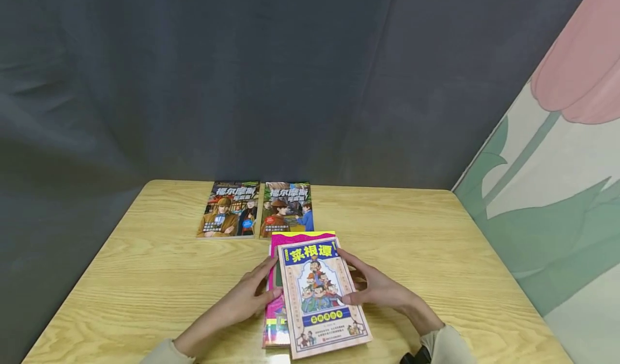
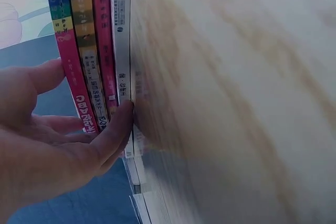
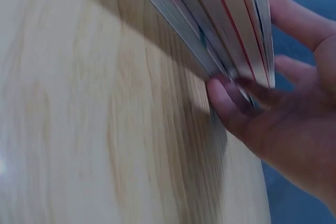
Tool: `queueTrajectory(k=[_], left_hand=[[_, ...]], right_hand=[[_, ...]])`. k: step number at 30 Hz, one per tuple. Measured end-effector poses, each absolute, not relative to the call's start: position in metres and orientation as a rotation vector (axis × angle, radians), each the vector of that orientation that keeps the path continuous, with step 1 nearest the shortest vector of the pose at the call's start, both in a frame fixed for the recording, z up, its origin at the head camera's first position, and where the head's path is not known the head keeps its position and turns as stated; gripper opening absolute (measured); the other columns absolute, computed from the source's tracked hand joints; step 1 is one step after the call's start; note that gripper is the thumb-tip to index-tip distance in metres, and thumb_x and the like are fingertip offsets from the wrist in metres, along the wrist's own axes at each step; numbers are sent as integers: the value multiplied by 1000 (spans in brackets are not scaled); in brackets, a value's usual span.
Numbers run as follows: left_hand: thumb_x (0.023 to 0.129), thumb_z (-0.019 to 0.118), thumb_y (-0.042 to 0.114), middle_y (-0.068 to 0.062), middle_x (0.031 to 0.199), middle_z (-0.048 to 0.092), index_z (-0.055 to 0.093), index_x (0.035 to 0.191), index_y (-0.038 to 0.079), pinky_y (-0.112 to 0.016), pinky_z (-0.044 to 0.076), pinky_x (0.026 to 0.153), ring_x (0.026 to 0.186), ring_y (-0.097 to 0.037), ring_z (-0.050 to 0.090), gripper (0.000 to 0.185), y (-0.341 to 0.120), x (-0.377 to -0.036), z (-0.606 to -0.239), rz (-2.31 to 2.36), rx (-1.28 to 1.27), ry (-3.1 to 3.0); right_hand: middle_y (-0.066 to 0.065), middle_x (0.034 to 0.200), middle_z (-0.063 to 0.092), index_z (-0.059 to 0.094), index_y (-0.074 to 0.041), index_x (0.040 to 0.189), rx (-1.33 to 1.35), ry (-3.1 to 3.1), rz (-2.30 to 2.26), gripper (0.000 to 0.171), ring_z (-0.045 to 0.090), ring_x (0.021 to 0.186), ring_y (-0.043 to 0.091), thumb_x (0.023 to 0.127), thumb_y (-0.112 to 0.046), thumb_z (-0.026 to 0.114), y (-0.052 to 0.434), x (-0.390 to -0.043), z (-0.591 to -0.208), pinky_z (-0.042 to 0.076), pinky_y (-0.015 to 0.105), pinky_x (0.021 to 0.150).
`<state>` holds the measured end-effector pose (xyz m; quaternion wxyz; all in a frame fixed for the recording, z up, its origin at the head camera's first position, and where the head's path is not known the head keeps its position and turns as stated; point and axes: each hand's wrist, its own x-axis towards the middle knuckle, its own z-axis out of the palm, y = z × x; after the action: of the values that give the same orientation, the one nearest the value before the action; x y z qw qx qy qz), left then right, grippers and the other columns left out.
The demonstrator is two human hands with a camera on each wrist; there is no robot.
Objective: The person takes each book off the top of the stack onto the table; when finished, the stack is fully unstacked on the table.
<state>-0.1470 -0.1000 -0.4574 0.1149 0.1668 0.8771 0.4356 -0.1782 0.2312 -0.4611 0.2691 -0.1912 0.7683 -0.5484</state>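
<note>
Pale wood desk [image 1: 411, 235] here, with a stack of books [image 2: 84, 30] on it, sitting down at about 6 o'clock in the head view. Top one's a cream book [image 1: 322, 299] with a blue band and chunky yellow title characters, plus a bunch of cartoon figures piled up in the middle. It's a bit skewed, top end tipped towards 11, so you get a strip of the hot pink book [image 1: 277, 306] underneath peeking out at 9 and 12 o'clock.

Both hands are on the pile. Left hand [image 1: 249, 294] has it at 9 o'clock, thumb over the pink one's edge, and the left wrist cam shows its fingers wrapped across the spines (I count four) down to the one next to the wood. Right hand [image 1: 382, 288] grips from 3 o'clock, thumb on the cream cover, other fingers on the page edges, lowest fingertip right by the desk. There's a black band [image 1: 416, 355] on that wrist.

Further back, two slimmer comic-looking books lie face up side by side: the left-hand book [image 1: 227, 210] at roughly 10:30 from the stack, the right-hand book [image 1: 288, 210] nearly at 12. Dark cloth [image 1: 290, 78] hangs behind everything, and a wall with a painted pink tulip [image 1: 581, 62] fills 2 to 4 o'clock
</note>
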Motion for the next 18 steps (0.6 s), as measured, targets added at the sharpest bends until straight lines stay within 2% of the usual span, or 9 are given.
queueTrajectory(k=[3,7,9,10,14,18], left_hand=[[93,61,41,-11,159,19,26,154,18,-70,24,104,137,-45,26,74,-101,-147,-457,1239,514,2577],[92,62,39,-17,158,19,29,153,16,-73,21,103,137,-51,23,72,-102,-147,-456,1237,531,2581],[93,62,37,-19,157,19,30,152,14,-74,20,102,136,-53,22,71,-103,-147,-456,1243,530,2579],[93,62,36,-19,157,19,30,152,14,-74,20,102,136,-54,21,70,-103,-146,-456,1247,532,2576],[94,61,34,-20,157,19,31,151,11,-75,19,101,135,-56,21,69,-101,-145,-456,1264,552,2560],[94,61,34,-20,157,19,31,151,11,-75,17,101,135,-57,19,69,-101,-145,-457,1262,556,2562]], right_hand=[[16,152,31,19,-31,155,-532,2039,-1438,92,47,125,31,83,-17,75,240,-179,-458,43,38,100],[18,146,38,24,-28,154,-596,2042,-1390,87,58,96,22,84,-17,74,247,-182,-452,49,28,82],[21,147,36,25,-25,154,-626,1998,-1398,84,60,93,21,85,-14,72,250,-184,-451,51,27,79],[23,148,34,25,-24,154,-636,1960,-1410,83,60,93,22,86,-13,72,251,-185,-451,52,27,80],[24,151,29,21,-19,155,-655,1777,-1443,82,56,117,31,89,-5,66,259,-185,-453,50,36,95],[25,146,38,18,-15,155,-697,1689,-1469,77,56,118,35,91,-1,59,269,-184,-448,50,39,96]])
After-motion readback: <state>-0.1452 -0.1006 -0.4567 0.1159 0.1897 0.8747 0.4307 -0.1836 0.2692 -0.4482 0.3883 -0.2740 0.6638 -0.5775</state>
